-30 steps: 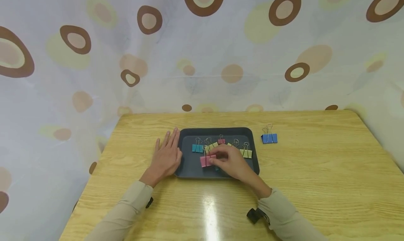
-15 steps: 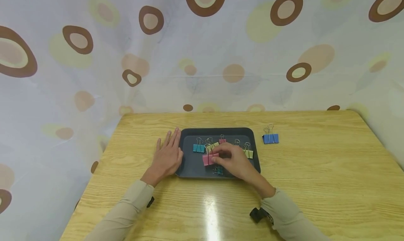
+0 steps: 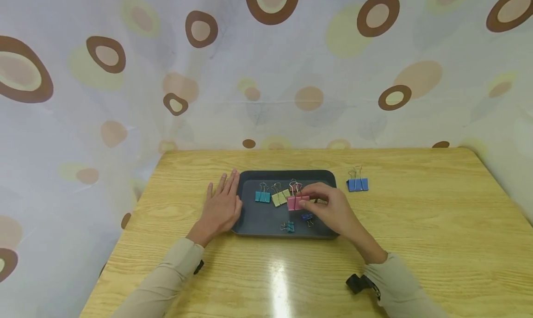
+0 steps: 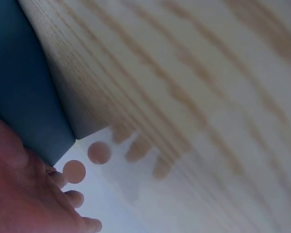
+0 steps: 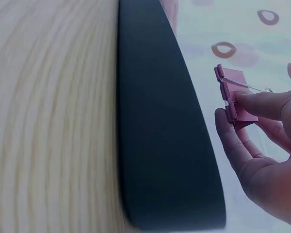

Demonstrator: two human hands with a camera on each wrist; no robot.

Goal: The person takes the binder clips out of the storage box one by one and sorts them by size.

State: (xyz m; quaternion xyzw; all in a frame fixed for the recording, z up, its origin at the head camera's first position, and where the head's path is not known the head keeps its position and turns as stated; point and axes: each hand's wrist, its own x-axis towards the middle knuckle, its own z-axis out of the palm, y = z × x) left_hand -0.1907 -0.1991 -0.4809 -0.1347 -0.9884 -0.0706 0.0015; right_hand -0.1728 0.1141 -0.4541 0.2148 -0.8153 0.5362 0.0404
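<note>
My right hand point(image 3: 333, 209) pinches a large pink binder clip point(image 3: 296, 202) between thumb and fingers, above the dark tray point(image 3: 258, 221). The right wrist view shows the same pink binder clip point(image 5: 233, 94) held past the tray's side wall point(image 5: 160, 126). With fingers stretched out, my left hand point(image 3: 218, 210) lies against the tray's left edge. Inside the tray are a teal clip point(image 3: 263, 196), a yellow clip point(image 3: 280, 198), a small teal clip point(image 3: 288, 226) and a small dark blue clip point(image 3: 307, 217). A small red clip is mostly hidden behind the pink one.
A large blue binder clip point(image 3: 357, 184) stands on the wooden table point(image 3: 424, 225), right of the tray. Behind the table hangs a patterned cloth point(image 3: 308, 123). Some of the tray's right side is covered by my right hand.
My right hand has carried the pink clip rightward across the tray. The small teal and dark blue clips have come into sight. My left hand stays at the tray's edge.
</note>
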